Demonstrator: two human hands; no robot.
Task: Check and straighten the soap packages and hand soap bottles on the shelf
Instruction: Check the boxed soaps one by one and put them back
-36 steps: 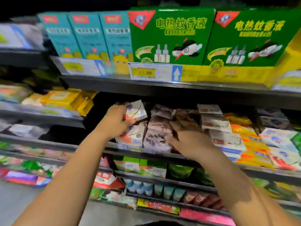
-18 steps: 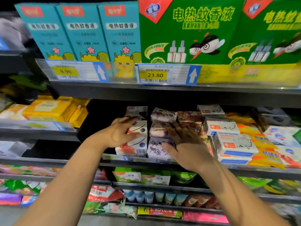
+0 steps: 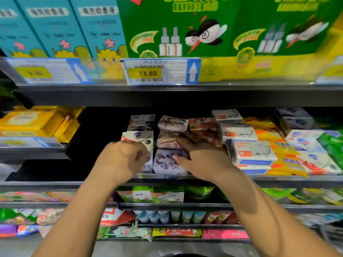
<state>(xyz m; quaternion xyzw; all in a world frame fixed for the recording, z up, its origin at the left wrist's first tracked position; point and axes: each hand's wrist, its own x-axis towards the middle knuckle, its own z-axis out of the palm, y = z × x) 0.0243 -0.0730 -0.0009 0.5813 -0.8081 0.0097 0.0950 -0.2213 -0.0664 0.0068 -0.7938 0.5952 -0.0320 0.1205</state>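
Note:
My left hand (image 3: 122, 160) hangs with its fingers curled in front of the lower part of a white soap box (image 3: 138, 137); I see nothing gripped in it. My right hand (image 3: 200, 158) lies flat with straight fingers on a column of purple-patterned soap packages (image 3: 165, 165), its thumb on the front package and its fingers reaching over the middle one. More white boxes stand behind the white soap box. Reddish soap packs (image 3: 203, 125) sit just right of the purple column. No hand soap bottles are plainly visible.
White Goat Soap boxes (image 3: 250, 151), orange packs (image 3: 285, 160) and white-blue packs fill the same shelf (image 3: 278, 179) to the right. Yellow packages (image 3: 27, 121) lie at left. Green mosquito-liquid boxes (image 3: 176, 30) and a 23.80 price tag (image 3: 148, 73) sit above. Lower shelves hold several small goods.
My left hand has let go of the white soap box and drawn back with its fingers curled. My right hand stays flat on the purple packages. The camera has moved closer to the shelf.

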